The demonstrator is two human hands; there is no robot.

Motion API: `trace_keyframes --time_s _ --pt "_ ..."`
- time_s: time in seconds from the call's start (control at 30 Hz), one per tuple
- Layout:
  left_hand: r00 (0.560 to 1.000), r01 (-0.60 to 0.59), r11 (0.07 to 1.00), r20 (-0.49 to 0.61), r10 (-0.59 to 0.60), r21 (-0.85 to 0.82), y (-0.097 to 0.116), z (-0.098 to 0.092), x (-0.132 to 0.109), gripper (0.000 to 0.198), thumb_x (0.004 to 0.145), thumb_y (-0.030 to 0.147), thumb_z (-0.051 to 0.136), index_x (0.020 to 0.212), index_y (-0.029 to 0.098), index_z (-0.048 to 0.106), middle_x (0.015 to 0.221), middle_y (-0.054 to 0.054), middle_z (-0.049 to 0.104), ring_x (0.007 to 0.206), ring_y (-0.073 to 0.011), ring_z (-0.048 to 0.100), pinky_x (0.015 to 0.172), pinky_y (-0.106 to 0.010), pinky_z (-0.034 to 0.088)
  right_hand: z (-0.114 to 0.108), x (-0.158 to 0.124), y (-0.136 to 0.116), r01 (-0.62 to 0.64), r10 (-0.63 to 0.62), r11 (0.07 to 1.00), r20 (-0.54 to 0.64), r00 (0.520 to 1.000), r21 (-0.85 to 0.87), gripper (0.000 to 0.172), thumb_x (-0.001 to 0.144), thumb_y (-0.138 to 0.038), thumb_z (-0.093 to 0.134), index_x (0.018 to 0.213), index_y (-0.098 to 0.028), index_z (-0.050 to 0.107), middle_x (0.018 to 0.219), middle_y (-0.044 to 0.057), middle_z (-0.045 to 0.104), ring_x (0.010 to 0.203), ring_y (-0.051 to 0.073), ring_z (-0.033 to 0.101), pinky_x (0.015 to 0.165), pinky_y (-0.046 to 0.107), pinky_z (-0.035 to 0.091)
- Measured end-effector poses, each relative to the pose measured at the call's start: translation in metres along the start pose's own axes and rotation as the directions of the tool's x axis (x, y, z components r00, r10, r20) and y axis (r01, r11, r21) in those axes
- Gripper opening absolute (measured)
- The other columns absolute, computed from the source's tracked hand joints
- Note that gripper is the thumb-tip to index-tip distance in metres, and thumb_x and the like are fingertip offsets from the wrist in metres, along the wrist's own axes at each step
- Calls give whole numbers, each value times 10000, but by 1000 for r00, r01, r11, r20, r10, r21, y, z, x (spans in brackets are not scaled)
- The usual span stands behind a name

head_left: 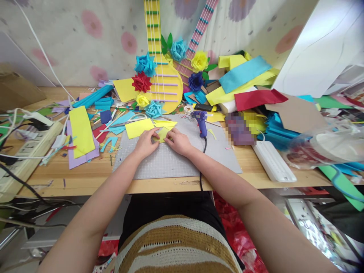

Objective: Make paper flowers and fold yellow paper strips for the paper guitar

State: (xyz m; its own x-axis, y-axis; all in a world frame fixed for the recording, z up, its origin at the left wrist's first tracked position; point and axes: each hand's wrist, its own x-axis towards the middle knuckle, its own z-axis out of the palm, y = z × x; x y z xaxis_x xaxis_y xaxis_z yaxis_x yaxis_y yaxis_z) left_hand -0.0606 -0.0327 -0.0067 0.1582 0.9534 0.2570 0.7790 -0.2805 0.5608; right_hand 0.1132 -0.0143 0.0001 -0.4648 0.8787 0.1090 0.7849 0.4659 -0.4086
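Both hands rest on a grey cutting mat (170,161) at the middle of the wooden table. My left hand (146,143) and my right hand (179,141) press together on a small folded yellow paper piece (162,134), fingers pinching its edges. Just beyond it lie a larger yellow sheet (138,127) and more yellow scraps (165,123). A purple glue gun (202,123) stands upright on the mat to the right of my right hand, its black cord running toward the table's front edge.
A yellow paper guitar (163,81) decorated with paper flowers leans at the back. Piles of coloured paper (244,85) crowd the right side. A white power strip (273,161) lies right, another strip (25,146) with cables left. Scissors (133,119) lie left of the yellow sheet.
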Motion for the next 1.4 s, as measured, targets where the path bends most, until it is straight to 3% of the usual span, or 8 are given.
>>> trace_keyframes --time_s 0.4,0.53,0.63,0.8,1.1,1.4 --pt "1000 -11 1000 4 11 1 3 -2 1 518 674 126 534 1189 176 544 901 -22 681 915 -205 560 897 -354 424 8 4 -1 -100 101 994 -32 994 43 148 830 -326 504 812 -200 578 979 51 565 806 157 561 642 268 399" --pt "1000 -21 1000 2 21 -5 1 -1 1 514 675 123 534 1186 176 550 910 -25 683 912 -200 563 897 -354 424 9 4 0 -111 114 992 -54 992 54 167 819 -331 519 916 -200 557 1017 57 551 832 165 556 662 278 411" --pt "999 -40 999 8 39 2 -1 0 2 433 668 119 534 1088 189 610 910 -29 683 911 -201 568 891 -358 425 8 3 0 -95 97 995 -57 994 44 217 833 -333 512 1009 -208 531 1050 61 548 849 172 551 664 284 412" --pt "996 -69 995 54 65 77 -1 0 2 226 696 145 515 835 198 685 911 -41 671 938 -216 547 876 -373 419 4 1 -3 -62 62 998 -5 998 3 167 867 -319 480 964 -216 568 1060 56 553 860 167 560 656 271 398" --pt "999 -32 986 8 31 165 4 8 3 158 768 300 561 790 189 671 837 -55 632 911 -231 511 851 -379 403 3 -2 -6 -42 41 997 -14 999 -70 224 877 -339 443 980 -192 578 1077 71 553 858 163 571 658 260 405" --pt "999 -34 983 38 28 178 8 5 2 151 709 174 563 816 196 667 869 -59 623 952 -252 502 868 -405 404 1 -5 -6 40 -40 989 4 999 -143 269 865 -224 388 1101 -190 510 1128 90 514 889 178 562 645 268 423"
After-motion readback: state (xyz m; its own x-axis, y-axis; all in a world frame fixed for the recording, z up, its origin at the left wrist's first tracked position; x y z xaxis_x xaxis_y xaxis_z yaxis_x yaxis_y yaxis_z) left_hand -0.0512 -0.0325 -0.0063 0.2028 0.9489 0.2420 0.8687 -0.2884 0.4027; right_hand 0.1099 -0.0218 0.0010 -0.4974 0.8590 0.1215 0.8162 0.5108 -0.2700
